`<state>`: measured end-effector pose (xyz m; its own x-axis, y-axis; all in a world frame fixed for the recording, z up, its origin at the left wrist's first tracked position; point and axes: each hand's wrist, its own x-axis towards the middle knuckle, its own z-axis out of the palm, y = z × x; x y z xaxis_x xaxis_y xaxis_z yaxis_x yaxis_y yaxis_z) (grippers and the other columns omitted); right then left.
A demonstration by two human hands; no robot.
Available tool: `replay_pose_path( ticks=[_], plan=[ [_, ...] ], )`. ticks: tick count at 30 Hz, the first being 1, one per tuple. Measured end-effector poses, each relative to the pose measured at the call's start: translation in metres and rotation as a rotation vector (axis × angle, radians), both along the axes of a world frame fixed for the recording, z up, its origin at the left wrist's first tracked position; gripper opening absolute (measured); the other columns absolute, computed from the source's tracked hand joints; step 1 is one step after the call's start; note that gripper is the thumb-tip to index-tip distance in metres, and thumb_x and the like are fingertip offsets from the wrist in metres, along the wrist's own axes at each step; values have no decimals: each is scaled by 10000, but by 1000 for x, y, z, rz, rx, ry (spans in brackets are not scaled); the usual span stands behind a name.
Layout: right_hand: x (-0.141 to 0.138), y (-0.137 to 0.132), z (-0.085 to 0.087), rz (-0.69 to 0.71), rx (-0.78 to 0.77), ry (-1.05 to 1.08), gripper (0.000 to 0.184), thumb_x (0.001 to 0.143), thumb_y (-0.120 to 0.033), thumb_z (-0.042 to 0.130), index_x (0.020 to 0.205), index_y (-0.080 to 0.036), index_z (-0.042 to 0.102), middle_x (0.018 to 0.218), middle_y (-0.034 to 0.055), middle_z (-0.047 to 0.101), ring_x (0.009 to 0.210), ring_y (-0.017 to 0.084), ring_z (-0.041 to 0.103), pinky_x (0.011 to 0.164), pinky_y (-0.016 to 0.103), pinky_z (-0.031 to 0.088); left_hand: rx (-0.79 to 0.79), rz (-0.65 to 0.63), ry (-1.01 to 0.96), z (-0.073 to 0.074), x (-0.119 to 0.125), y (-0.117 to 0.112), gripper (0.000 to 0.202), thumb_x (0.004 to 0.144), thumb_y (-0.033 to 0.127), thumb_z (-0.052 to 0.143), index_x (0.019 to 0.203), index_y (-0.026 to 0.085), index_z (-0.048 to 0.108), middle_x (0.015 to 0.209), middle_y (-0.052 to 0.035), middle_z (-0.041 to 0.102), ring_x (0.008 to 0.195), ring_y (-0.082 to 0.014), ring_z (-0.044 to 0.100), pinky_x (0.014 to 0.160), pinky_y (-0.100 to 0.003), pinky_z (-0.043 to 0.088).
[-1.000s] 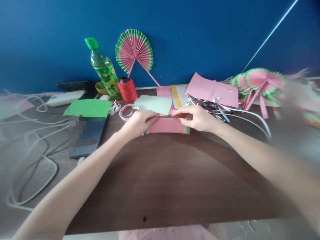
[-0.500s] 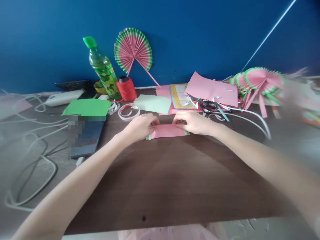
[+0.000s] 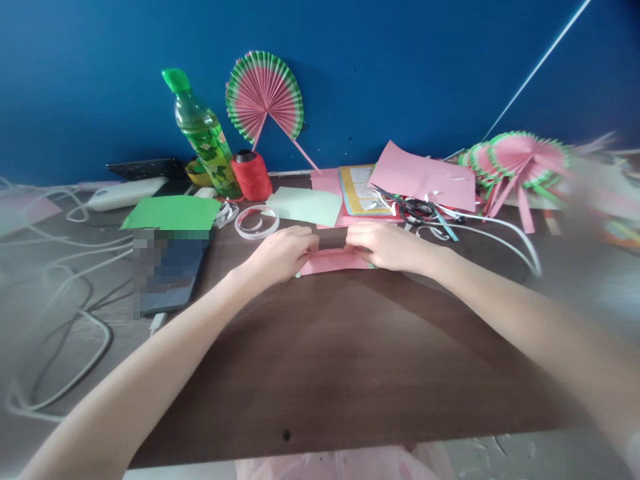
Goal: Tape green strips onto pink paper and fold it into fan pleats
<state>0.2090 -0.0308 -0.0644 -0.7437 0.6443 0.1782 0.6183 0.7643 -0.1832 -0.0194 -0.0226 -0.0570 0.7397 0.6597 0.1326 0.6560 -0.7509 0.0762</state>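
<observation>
While left hand point(image 3: 287, 255) and right hand point(image 3: 387, 247) pinch pink strip point(image 3: 334, 262): tape roll point(image 3: 253, 235), pale sheet point(image 3: 305, 206) beyond
Desk point(image 3: 320, 353): brown
Wall point(image 3: 400, 80): blue, behind fan point(image 3: 265, 87)

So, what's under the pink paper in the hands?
Brown tabletop shows in front of the green-edged pink paper; what's directly beneath is covered. Left hand and right hand partly hide its ends.

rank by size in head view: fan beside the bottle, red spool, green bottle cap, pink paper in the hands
1. Fan
2. Red spool and pink paper: look alike, paper partly hidden, so unranked
3. Green bottle cap
</observation>
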Motion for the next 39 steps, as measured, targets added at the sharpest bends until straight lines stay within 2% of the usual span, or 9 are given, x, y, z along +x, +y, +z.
replay_pose_path(
  ticks=[6,9,15,18,23,27,34,37,39],
  plan=[
    [-6,-14,5,-53,140,-180,214,776,0,432,750,-151,582,749,43,559,712,153,491,497,268,247,232,-58,193,3,6,-13,183,787,78,432,824,161,591,756,-59,580,742,-199,565,629,-314,358],
    [-11,-23,10,-109,168,-261,240,742,43,424,752,-145,572,754,48,560,717,155,497,452,271,205,290,-56,241,4,10,-20,187,773,51,438,817,158,585,735,-60,583,744,-208,579,619,-322,353],
    [-19,-34,19,-156,100,-389,292,696,87,414,780,-140,577,775,55,569,739,172,524,441,270,232,210,28,375,11,17,-39,196,738,8,447,819,135,572,767,-79,582,715,-220,585,567,-317,373],
    [-20,-36,20,-151,86,-414,304,668,90,453,827,-131,587,795,66,576,777,191,540,483,274,292,149,112,426,12,21,-49,258,728,-1,462,929,123,565,834,-92,578,722,-213,585,502,-287,362],
    [-25,-41,18,-173,88,-432,369,677,60,498,998,-105,578,910,108,591,852,225,557,527,286,378,217,148,428,6,24,-58,372,787,21,426,1131,140,503,896,-103,563,772,-200,560,490,-260,357],
    [-32,-49,19,-204,90,-492,430,720,25,496,1134,-79,544,975,148,590,867,249,560,529,305,429,239,145,425,3,24,-60,365,813,27,380,1138,134,506,882,-106,550,772,-204,538,477,-268,338],
    [-37,-54,22,-221,92,-579,351,765,-23,490,1099,-68,585,1016,154,562,892,236,539,532,278,416,282,141,378,3,22,-60,353,840,74,366,1154,153,507,855,-92,531,778,-213,536,484,-266,333],
    [-33,-48,21,-224,93,-526,387,771,-11,464,1138,-79,565,967,131,574,860,207,542,523,267,370,235,183,340,3,22,-51,282,832,77,395,1043,175,554,824,-77,539,752,-208,549,496,-270,342],
    [-29,-43,20,-240,94,-457,375,765,6,447,1087,-115,598,913,102,586,847,194,544,513,264,331,222,184,309,3,21,-43,227,815,70,425,952,177,571,813,-69,551,753,-211,554,522,-283,358]
  ],
)
